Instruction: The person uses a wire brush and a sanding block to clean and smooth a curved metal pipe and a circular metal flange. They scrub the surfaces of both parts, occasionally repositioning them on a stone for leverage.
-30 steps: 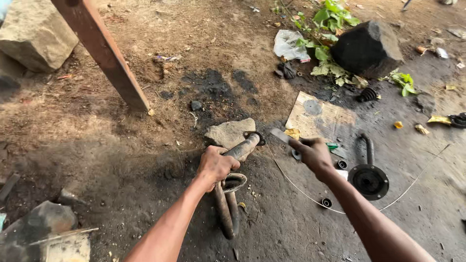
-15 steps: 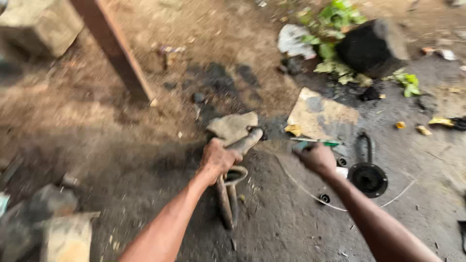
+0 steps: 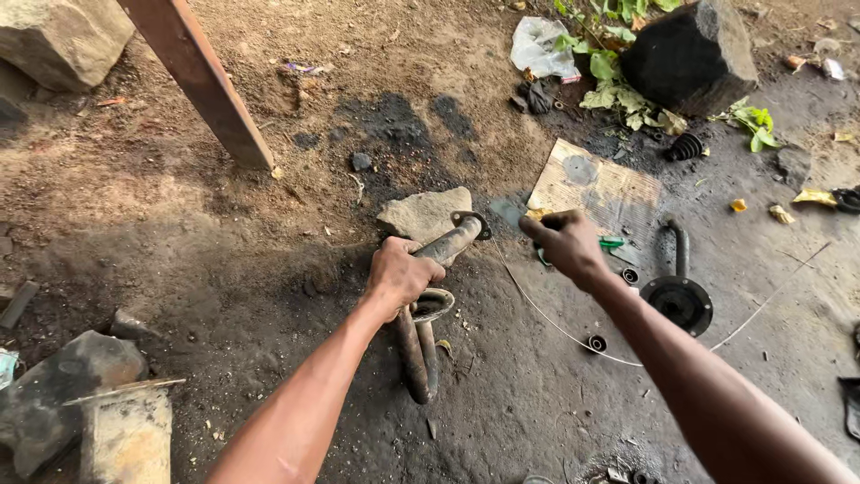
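Hands on a rusty pipe, dirt floor

Left hand (image 3: 400,273) clenched around the rusty pipe (image 3: 445,246); I see my fingers wrapped over its upper stretch. Beyond the fingertips, the pipe's ringed end rests on a flat stone (image 3: 423,213). Below the knuckles, the pipe bends back toward me across dark ground. Right hand (image 3: 566,244) closed on a thin metal tool (image 3: 507,211) whose tip pokes out past the fingers toward the pipe's end. Just behind that hand, a cardboard sheet (image 3: 598,190); beside the wrist, a black round part (image 3: 678,301).
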